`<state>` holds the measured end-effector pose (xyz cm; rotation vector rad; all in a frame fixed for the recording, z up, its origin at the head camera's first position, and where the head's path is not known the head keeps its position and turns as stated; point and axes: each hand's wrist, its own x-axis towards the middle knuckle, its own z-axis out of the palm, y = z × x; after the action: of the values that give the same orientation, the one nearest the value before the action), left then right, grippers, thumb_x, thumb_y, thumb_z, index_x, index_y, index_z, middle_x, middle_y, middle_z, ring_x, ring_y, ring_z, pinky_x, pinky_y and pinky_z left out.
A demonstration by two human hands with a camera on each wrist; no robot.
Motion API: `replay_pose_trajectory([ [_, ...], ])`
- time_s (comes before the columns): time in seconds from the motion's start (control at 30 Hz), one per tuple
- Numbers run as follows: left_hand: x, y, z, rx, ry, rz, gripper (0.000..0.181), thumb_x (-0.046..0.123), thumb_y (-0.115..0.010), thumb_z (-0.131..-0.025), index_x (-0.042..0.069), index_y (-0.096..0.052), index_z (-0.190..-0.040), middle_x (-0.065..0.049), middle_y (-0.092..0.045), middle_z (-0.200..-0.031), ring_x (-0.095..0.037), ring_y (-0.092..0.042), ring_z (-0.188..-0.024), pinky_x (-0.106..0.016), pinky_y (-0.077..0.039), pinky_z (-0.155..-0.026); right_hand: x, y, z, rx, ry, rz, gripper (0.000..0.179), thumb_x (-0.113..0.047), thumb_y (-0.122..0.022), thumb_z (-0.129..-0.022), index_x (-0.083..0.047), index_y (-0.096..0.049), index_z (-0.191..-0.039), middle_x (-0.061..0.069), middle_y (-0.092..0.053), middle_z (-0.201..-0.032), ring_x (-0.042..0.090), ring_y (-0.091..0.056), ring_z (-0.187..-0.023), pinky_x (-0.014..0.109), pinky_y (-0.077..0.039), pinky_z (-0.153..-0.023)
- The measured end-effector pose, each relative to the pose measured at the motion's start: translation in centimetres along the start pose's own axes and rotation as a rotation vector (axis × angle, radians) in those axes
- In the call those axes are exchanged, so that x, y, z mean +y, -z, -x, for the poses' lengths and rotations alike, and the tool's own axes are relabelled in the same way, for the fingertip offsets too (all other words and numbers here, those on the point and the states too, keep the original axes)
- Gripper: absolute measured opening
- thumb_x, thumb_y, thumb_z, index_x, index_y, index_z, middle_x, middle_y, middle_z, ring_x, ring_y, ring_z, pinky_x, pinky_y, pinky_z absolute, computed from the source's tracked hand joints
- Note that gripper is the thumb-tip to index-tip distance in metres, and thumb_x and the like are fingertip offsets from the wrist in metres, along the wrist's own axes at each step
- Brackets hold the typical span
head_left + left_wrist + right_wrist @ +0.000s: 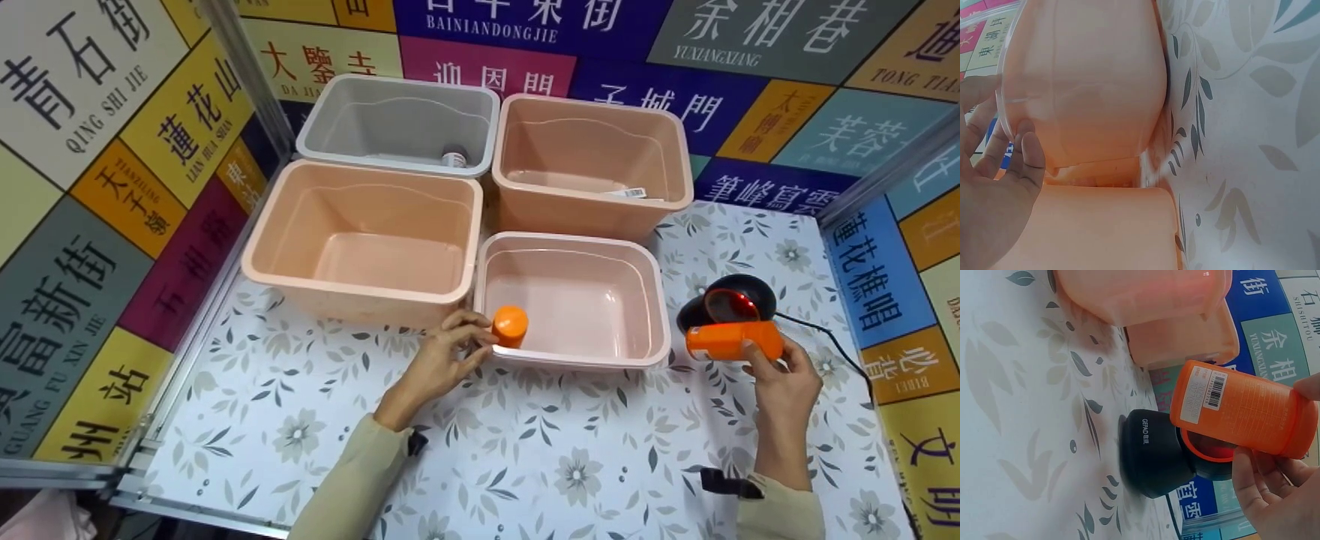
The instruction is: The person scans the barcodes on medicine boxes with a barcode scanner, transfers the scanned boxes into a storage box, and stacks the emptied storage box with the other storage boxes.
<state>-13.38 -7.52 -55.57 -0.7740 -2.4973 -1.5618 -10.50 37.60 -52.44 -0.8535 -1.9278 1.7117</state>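
Observation:
In my right hand (787,379) I grip an orange bottle (727,341) near one end, thumb on one side and fingers on the other. It lies sideways close to a black barcode scanner (739,296) whose window glows red. A white barcode label (1204,395) shows on the bottle in the right wrist view. My left hand (442,360) is at the front left corner of the pale pink bin (574,364), fingers loosely bent at its rim. Just inside that corner stands a second orange bottle (510,326), right by the left fingertips.
A peach bin (360,289) stands at front left. Behind are a grey bin (397,112) with a small white container (454,157) and another peach bin (592,214) with a white item (630,193). The scanner's black cable (832,330) runs along the right side.

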Motion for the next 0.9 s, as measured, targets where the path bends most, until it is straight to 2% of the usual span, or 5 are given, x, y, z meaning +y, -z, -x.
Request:
replay_pose_trajectory([
  [0.23,0.0,0.1,0.0,-0.011,0.002,0.014,0.012,0.014,-0.071,-0.092,0.011,-0.075,-0.103,-0.005,-0.062,-0.122,-0.015,-0.065,-0.093,-0.031,-0.057,-0.08,0.5,0.2,-0.1,0.006,-0.036,-0.03,0.03,-0.016,-0.083,-0.08,-0.019,-0.065,-0.103,-0.008,-0.058,-0.096,-0.002,-0.063,-0.069,0.009,-0.052,-0.059],
  [0.4,-0.1,0.1,0.0,-0.015,0.001,0.025,0.013,0.015,-0.071,-0.093,0.01,-0.075,-0.104,-0.006,-0.062,-0.123,-0.016,-0.066,-0.09,-0.03,-0.057,-0.078,0.7,0.3,-0.2,0.007,-0.075,-0.037,0.03,-0.017,-0.084,-0.08,-0.017,-0.063,-0.102,-0.008,-0.059,-0.095,-0.001,-0.064,-0.069,0.011,-0.054,-0.06],
  [0.63,-0.1,0.0,0.0,-0.005,-0.014,0.019,0.013,0.014,-0.071,-0.092,0.01,-0.075,-0.103,-0.007,-0.062,-0.122,-0.016,-0.066,-0.09,-0.03,-0.057,-0.078,1.0,0.6,-0.2,0.024,-0.098,0.045,0.03,-0.023,-0.083,-0.081,-0.019,-0.061,-0.1,-0.014,-0.059,-0.09,-0.003,-0.062,-0.064,0.011,-0.05,-0.055],
  [0.9,-0.1,-0.1,0.0,0.003,-0.018,0.006,0.012,0.015,-0.071,-0.092,0.01,-0.075,-0.103,-0.006,-0.063,-0.122,-0.015,-0.066,-0.09,-0.03,-0.058,-0.078,1.0,1.0,0.0,0.051,-0.112,0.043,0.032,-0.024,-0.085,-0.079,-0.02,-0.061,-0.098,-0.013,-0.06,-0.086,-0.001,-0.061,-0.06,0.011,-0.049,-0.052],
])
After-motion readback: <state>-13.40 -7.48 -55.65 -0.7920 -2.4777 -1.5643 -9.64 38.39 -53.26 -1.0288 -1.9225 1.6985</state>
